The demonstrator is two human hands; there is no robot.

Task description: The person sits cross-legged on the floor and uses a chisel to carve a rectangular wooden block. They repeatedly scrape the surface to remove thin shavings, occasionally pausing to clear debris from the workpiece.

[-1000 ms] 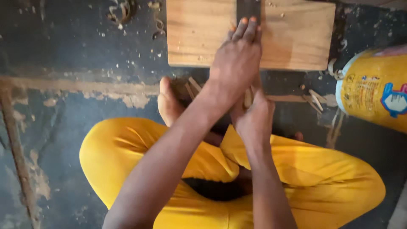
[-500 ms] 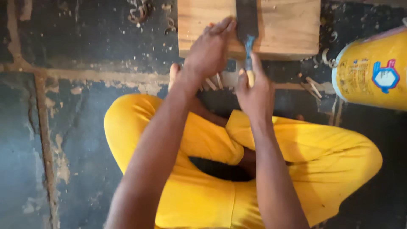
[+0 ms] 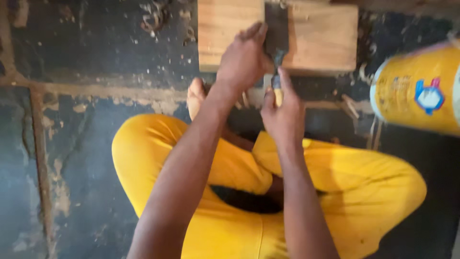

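— From where is the scene viewed?
— From a single head-worn camera, pointed steeply down and held close.
— What is framed?
— The crossed legs (image 3: 249, 192) below, the wooden board (image 3: 306, 38) on the floor (image 3: 86, 62) above.

Wooden block (image 3: 316, 38): pale raw wood, matt, visible grain, dark groove cut in middle. Tool (image 3: 277, 72) in groove: dark metal blade, dull. Floor (image 3: 96, 62): dark, rough, cracked, worn patches, scattered wood shavings (image 3: 153, 14). Trousers (image 3: 364, 187): yellow cloth, smooth, matt. Yellow can (image 3: 421, 91): glossy printed surface, material hard to tell.
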